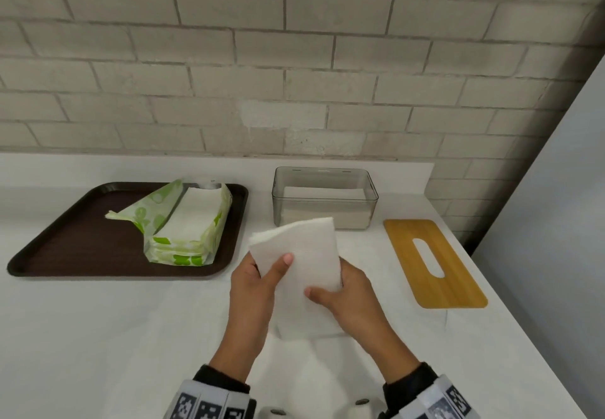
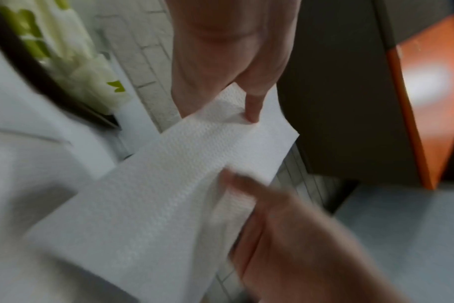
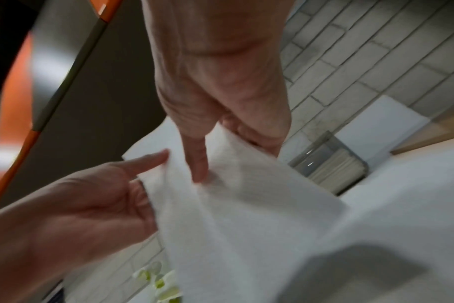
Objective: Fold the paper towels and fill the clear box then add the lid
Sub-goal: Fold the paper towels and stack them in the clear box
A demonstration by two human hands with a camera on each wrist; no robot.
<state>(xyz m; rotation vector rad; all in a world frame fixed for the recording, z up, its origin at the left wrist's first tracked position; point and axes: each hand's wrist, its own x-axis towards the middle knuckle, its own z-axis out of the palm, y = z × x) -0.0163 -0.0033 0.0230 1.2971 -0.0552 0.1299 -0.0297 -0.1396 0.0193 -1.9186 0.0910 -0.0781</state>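
- Both hands meet at lower centre of the head view: the left hand [image 1: 258, 284] grips the left edge of a paper towel [image 1: 304, 261], thumb on its near face, and the right hand [image 1: 347, 297] pinches the right edge, thumb likewise on top.
- Held above the white counter [image 1: 131, 336], the paper towel tilts away toward the clear box [image 1: 324, 197]; it is white, embossed and soft, apparently already doubled over (the layers are hard to count).
- Step in hand, as judged: folding one towel before it goes into the box.
- Next move would call for bringing the edges level, pressing a crease, then carrying the towel up-frame and laying it flat on the towels already inside.
- Centre right, the clear box stands open with a low white stack at its bottom, so filling looks far from finished.
- At right lies the wooden lid [image 1: 432, 261], flat on the counter with a slot in it, apart from the box.
- At left, a dark tray [image 1: 65, 248] carries the opened green-and-white pack [image 1: 183, 225] of unfolded towels.
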